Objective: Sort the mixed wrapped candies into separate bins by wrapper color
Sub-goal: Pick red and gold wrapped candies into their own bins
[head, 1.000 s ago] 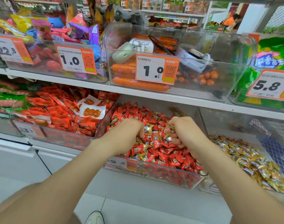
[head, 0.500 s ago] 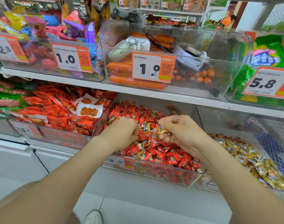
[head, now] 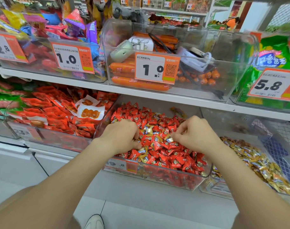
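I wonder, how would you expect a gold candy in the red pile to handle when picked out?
The gold candy is small, so probably light. Its shiny wrapper looks slippery. The loose red candies around it would likely shift.

Red candies fill the clear middle bin, a few gold candies scattered among them; the right bin holds a gold heap

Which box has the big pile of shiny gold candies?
The clear bin at the lower shelf's far right. Its pile is gold; the middle bin beside it holds mostly red candies with a few gold mixed in.
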Demonstrator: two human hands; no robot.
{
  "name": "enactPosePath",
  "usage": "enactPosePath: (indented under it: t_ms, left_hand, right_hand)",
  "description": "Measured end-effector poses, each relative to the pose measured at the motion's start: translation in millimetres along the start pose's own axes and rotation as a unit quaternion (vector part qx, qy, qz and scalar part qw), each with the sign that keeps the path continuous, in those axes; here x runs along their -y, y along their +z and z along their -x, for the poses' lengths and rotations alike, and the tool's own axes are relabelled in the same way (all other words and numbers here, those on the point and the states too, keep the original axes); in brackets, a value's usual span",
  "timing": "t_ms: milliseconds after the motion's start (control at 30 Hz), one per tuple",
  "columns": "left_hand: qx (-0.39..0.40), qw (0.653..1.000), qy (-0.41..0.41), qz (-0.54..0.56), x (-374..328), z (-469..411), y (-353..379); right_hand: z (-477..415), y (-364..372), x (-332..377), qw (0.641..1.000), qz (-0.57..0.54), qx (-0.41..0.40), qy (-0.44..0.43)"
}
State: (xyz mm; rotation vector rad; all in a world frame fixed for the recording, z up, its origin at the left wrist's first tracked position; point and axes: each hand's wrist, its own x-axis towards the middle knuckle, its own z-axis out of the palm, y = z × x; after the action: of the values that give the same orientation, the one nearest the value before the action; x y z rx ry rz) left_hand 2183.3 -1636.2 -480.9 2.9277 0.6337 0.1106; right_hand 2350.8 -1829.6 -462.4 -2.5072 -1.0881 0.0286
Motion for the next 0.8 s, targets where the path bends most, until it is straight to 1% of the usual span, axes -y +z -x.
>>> enactPosePath:
  t_ms: [133, 233, 333, 400, 533, 633, 700, 800]
  left_hand:
    - [-0.003, 1.0, -0.007, -0.005, -3.6, -2.8, 2.8]
    - [0.027, 1.0, -0.013, -0.007, -5.1, -1.3, 0.6]
    - [0.041, 0.999, -0.012, -0.005, -3.4, 0.1, -2.1]
    - [0.025, 0.999, -0.015, 0.017, -3.0, 0.8, -4.0]
    - [-0.044, 0.996, -0.025, 0.07, -4.5, 5.2, -12.2]
    - [-0.082, 0.992, -0.008, 0.091, -4.9, 5.6, -12.4]
    - [-0.073, 0.99, 0.01, 0.12, -3.4, 3.9, -8.8]
    - [0.0, 0.988, 0.027, 0.151, -1.7, 3.7, -5.0]
  right_hand:
    - [0.7, 12.2, 7.0, 0.998, 0.06, 0.026, 0.006]
    - [-1.9, 11.4, 12.1, 0.999, 0.029, 0.041, -0.004]
    - [-1.3, 4.7, 14.3, 0.999, -0.025, 0.026, -0.004]
    - [1.2, 0.3, 16.1, 0.998, -0.06, 0.02, -0.014]
    - [7.5, -6.6, 23.5, 0.987, -0.154, 0.028, -0.046]
    - [8.8, -2.9, 31.0, 0.975, -0.206, 0.03, -0.076]
    - [7.7, 3.3, 36.1, 0.978, -0.189, 0.015, -0.091]
    - [2.3, 15.2, 42.0, 0.99, -0.109, 0.011, -0.083]
